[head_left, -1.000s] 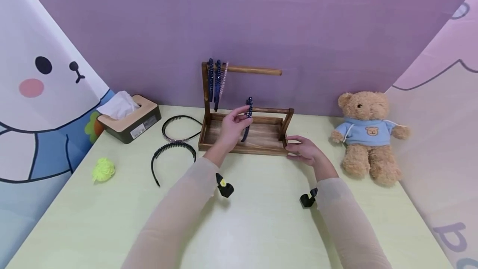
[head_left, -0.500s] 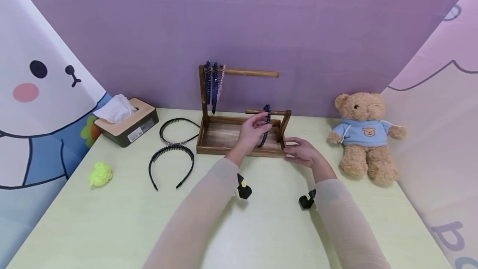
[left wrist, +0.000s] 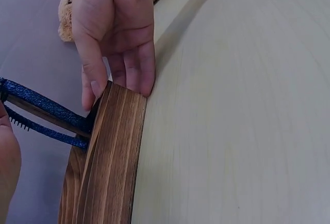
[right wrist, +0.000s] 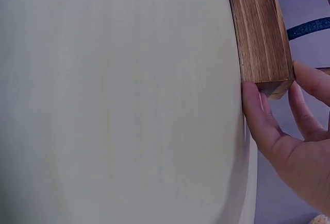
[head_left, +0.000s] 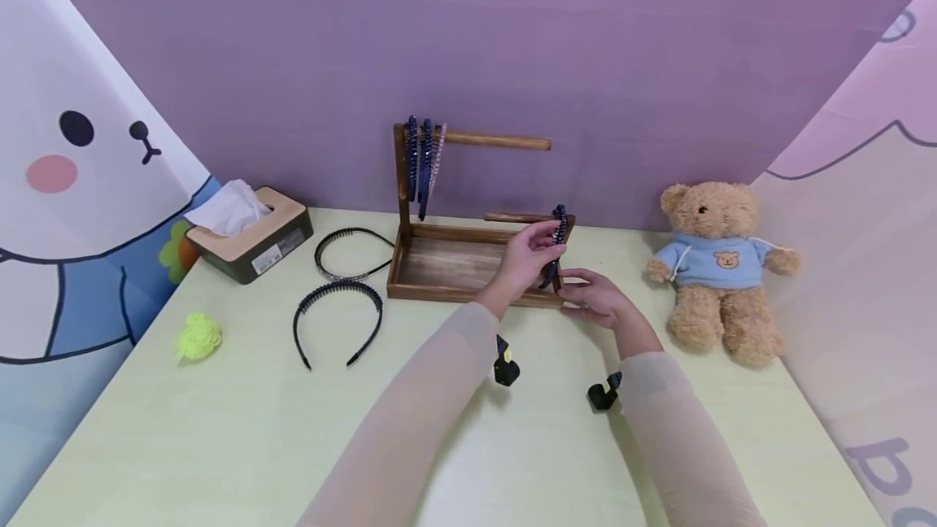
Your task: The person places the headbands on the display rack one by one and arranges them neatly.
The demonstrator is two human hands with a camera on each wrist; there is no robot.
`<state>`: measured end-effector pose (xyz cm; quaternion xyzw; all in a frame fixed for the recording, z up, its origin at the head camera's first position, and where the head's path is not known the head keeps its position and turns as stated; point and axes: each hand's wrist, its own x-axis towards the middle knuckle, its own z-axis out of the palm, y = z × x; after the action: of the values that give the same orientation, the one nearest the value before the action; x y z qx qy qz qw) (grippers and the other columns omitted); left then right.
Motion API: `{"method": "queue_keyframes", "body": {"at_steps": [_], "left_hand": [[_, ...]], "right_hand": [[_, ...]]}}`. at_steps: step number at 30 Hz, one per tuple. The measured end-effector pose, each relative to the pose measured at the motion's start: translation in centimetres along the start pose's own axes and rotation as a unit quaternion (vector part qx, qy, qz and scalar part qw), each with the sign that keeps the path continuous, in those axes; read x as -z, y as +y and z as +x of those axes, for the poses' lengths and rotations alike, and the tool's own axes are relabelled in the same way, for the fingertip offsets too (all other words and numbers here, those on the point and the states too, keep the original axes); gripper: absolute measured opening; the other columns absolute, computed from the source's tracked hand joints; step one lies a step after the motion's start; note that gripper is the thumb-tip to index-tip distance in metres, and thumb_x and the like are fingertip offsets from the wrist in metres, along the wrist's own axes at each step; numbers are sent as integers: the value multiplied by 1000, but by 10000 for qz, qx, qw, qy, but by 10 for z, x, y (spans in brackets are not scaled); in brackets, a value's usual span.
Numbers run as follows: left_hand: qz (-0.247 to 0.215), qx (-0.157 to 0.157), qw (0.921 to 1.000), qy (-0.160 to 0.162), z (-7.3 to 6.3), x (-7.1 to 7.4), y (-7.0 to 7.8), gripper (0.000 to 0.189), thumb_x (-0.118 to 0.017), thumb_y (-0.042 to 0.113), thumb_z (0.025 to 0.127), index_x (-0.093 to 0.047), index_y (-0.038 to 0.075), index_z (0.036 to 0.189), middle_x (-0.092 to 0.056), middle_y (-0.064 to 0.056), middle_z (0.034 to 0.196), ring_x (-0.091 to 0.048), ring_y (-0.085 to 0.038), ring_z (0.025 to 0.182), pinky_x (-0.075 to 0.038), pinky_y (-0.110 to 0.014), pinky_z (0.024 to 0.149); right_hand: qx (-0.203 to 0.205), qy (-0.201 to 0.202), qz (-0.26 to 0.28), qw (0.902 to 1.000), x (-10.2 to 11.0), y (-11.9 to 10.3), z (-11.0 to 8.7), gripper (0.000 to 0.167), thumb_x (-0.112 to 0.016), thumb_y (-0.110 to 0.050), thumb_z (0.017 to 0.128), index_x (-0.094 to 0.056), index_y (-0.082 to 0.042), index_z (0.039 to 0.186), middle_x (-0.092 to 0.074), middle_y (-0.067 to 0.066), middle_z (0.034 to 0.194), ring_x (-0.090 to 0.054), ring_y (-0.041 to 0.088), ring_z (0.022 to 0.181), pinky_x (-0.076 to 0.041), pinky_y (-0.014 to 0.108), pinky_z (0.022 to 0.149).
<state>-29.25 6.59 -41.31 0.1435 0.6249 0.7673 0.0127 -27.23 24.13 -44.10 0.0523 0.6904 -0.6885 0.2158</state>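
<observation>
My left hand pinches a dark blue toothed headband that hangs over the low bar of a wooden rack, close to the bar's right-hand post. In the left wrist view the same glittery headband straddles the bar, with part of my left hand at the left edge. My right hand grips the right front corner of the rack's tray, thumb and fingers on either side of the wood. Two dark blue headbands and a pink one hang at the left of the upper bar.
A black headband and another thin one lie on the table left of the rack. Farther left are a tissue box and a yellow-green puff. A teddy bear sits at the right; a purple backdrop stands behind.
My left hand has moved right with the dark blue headband, from the low bar's left end to near its post. My right hand has stayed at the tray's corner.
</observation>
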Motion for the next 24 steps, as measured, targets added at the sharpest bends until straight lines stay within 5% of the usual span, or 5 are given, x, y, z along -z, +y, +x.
{"method": "queue_keyframes", "body": {"at_steps": [16,24], "left_hand": [[439,-189,9988,-109,0,3,0,38,-71,3,89,-63,7,127,-65,-2,100,-61,-12,92,-53,-26,81],[304,-181,9992,-160,2,4,-2,36,-70,1,90,-64,6,124,-65,-4,102,-61,-14,94,-54,-28,80]], "right_hand": [[106,-122,13,9999,2,-1,0,45,-50,4,100,-36,2,143,-54,14,111,-57,16,95,-42,50,101],[122,-180,120,9997,3,0,0,42,-51,5,99,-40,2,139,-56,14,109,-58,16,94,-44,49,99]]}}
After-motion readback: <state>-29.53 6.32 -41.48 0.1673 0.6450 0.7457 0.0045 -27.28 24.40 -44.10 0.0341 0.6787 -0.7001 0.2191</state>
